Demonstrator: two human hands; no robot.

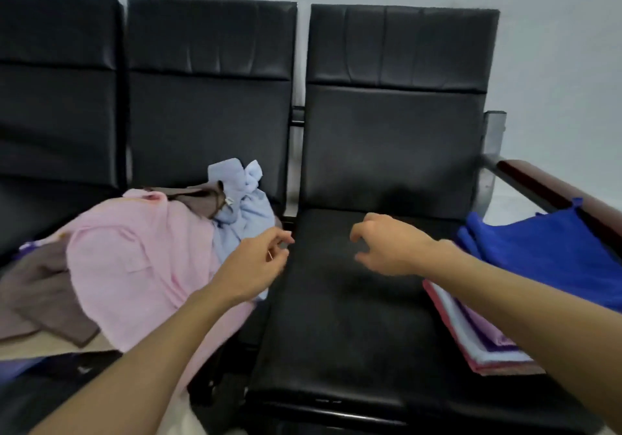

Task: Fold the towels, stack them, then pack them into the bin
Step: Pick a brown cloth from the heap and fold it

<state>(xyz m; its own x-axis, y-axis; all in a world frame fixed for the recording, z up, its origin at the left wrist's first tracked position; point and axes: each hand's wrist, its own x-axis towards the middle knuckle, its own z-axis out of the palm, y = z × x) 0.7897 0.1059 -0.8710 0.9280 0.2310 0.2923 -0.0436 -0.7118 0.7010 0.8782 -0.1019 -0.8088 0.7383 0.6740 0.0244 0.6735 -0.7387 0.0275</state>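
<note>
- Over the black seat cushion (336, 327) at the right end of the row, I see both hands hanging in the air, apart from each other.
- The right hand (387, 246) is palm down with loosely curled fingers and holds nothing.
- The left hand (255, 261) is at the cushion's left edge, just beside a light blue towel (242, 209). Its fingertips are close together and blurred, so I cannot tell whether they pinch anything.
- Unfolded towels lie heaped on the next seat to the left. A pink towel (134, 259) is spread in front, the light blue one is crumpled against the backrest, and a brown towel (40, 286) lies at the far left.
- At the cushion's right edge, folded towels sit in a stack (481, 337) with a dark blue towel (552, 249) on top, beside the armrest (555, 192).
</note>
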